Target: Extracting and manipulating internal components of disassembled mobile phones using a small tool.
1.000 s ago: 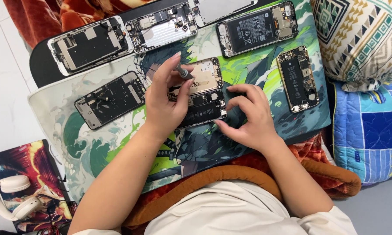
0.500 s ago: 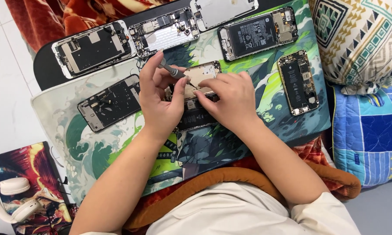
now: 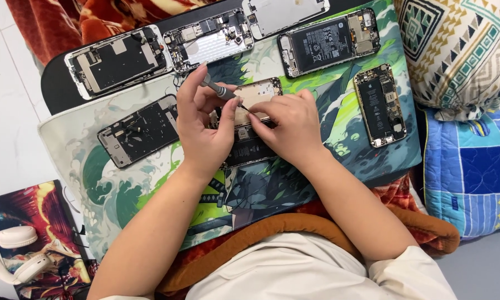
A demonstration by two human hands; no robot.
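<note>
Head view, only one: left hand [image 3: 205, 133] pinched around a small grey screwdriver [image 3: 219, 90], fingers together on the shaft; tool's long axis runs from 10 o'clock down to 4 o'clock, tip touching the opened phone [image 3: 255, 97] at mat centre; right hand [image 3: 291, 128] rests on that same phone, fingertips closed down on its gold-coloured frame, whether pinching a part or just pressing cannot be told; phone's long axis roughly 12 to 6 o'clock, its lower dark half under both palms; phone lies at 3 o'clock from the left grip, just beside it, and at 11 o'clock from the right hand; both hands equally near, touching it; printed wave mat [image 3: 122, 189] underneath; other opened phones ringed around at 9, 10, 12, 1 and 3 o'clock; white headphones [image 3: 11, 253] at 8 o'clock, well apart.
</note>
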